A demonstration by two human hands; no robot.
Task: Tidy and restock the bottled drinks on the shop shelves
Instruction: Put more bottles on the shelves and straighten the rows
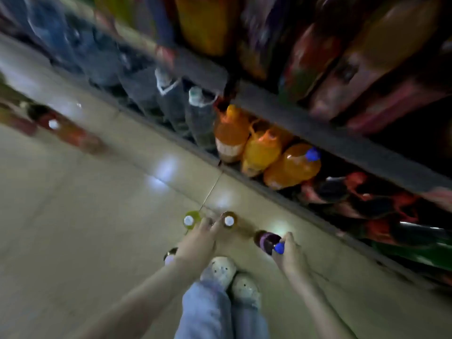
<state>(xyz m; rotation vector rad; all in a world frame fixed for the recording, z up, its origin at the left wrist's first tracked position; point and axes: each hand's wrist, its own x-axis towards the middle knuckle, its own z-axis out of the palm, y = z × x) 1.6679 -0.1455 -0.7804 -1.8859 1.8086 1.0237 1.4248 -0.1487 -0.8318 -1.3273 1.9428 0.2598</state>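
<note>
Head view. The picture is blurred by motion, and fine detail is lost.

A small dark bottle [267, 241] with a purple label and a blue cap is held at the neck by the right hand [291, 253], whose fingers are closed round the cap end; the bottle is tilted, its base towards the shelves. The left hand [198, 241] is stretched down with its fingers spread narrowly between two bottles standing on the floor: a yellow-green bottle [192, 220] and a brown bottle [230, 220], both with white caps. Whether either is gripped cannot be told. A further pale-capped bottle [170, 256] is seen just left of the left wrist, partly hidden.

The bottom shelf [281, 192] runs diagonally from upper left to lower right. On it, clear water bottles [195, 113] are ranked at the left, three orange jugs [261, 148] in the middle, and dark bottles with red labels [367, 204] at the right. Larger bottles on the upper shelf [318, 133] are too blurred to identify.

The tiled floor [97, 216] lies open to the left of the hands. A cluster of reddish bottles [66, 133] stands well apart at far left. Two pale shoes [234, 277] and blue trouser legs are seen just below the hands.
</note>
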